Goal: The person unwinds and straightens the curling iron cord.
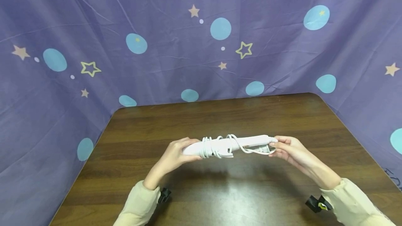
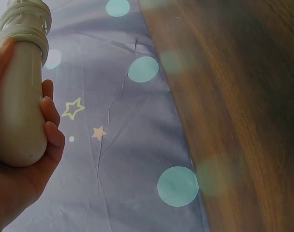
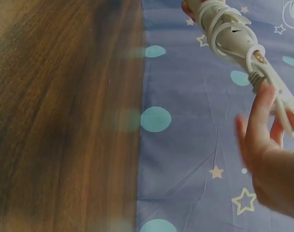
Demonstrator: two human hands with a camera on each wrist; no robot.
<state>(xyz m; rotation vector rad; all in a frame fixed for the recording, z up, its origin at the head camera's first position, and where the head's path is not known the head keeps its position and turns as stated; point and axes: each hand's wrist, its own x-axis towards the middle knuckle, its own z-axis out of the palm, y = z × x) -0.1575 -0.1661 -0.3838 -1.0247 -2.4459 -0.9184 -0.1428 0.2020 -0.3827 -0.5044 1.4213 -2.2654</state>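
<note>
A white hair iron point(image 1: 251, 141) is held level above the table, its white cord point(image 1: 205, 147) wound round it in several loops. My left hand point(image 1: 179, 153) grips its thick rounded end, fingers curled round it in the left wrist view. At the narrower end my right hand point(image 1: 290, 152) pinches the tip, where the cord comes out, between thumb and fingers. The plug point(image 1: 263, 149) hangs beside that end, close to the right fingers. In the right wrist view, a small copper-coloured patch point(image 3: 258, 56) shows on the iron under the cord.
A brown wood-grain table point(image 1: 201, 121) with rounded far corners lies below both hands. Purple cloth point(image 1: 176, 37) with stars and blue dots hangs behind and at the sides. Black wrist mounts point(image 1: 318, 204) sit by the sleeves.
</note>
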